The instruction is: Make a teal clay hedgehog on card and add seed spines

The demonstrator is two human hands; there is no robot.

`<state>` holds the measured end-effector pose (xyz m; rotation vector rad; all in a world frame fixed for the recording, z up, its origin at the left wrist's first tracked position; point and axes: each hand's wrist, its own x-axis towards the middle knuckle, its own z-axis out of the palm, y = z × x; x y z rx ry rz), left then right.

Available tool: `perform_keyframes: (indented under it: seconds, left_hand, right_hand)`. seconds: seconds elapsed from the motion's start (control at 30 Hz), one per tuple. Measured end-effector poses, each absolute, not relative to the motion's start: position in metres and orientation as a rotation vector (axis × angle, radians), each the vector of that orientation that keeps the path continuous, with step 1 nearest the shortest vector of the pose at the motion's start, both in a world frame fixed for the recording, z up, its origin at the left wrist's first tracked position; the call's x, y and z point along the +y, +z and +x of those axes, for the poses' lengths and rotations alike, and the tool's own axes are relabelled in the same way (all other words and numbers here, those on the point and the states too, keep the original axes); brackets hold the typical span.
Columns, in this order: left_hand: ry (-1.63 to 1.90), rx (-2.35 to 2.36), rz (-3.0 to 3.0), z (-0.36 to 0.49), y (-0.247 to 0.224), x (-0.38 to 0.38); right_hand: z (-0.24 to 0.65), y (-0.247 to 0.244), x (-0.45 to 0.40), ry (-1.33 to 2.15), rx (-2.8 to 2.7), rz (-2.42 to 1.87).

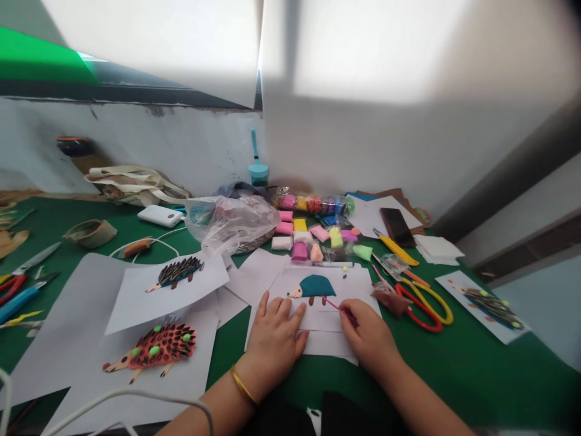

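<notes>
A white sheet [336, 343] lies on the table in front of me, bearing a clay hedgehog [316, 284] with a teal body, a pale pink face and brown legs. My left hand [275, 333] rests flat on the sheet just below the hedgehog's head, fingers spread and holding nothing. Pinched in my right hand [365, 330] is a thin pink tool [333, 304], whose far end reaches the brown legs at the lower edge of the teal body. A pen [333, 264] lies across the top of the sheet.
Clay packets [299, 251] sit behind the sheet, near a plastic bag [238, 221]. Red-handled scissors [420, 309], a yellow cutter [399, 251] and a phone [397, 226] lie right. Other hedgehog pictures include a red one [166, 348] at left. A white cable [136, 393] crosses the lower left.
</notes>
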<state>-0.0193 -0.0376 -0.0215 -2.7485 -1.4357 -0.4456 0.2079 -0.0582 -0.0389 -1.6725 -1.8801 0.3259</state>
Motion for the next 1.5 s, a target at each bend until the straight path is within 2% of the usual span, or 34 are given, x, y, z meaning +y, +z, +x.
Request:
perform_keyframes:
  seconds: [0.83,1.23,1.5]
  left_hand:
    - [-0.459,-1.482,-2.755,-0.022,-0.022,-0.042]
    - [-0.535,-1.521,-2.819,-0.028,-0.014,-0.037]
    - [-0.537,-1.492,-2.812,-0.028,-0.017,-0.037]
  right_hand:
    - [0.207,-0.038,-0.059,0.314,-1.895,-1.677]
    - [0.194,-0.018,-0.055,0.305,-2.112,-1.625]
    - [0.180,-0.026,-0.043,0.347,-2.196,-1.611]
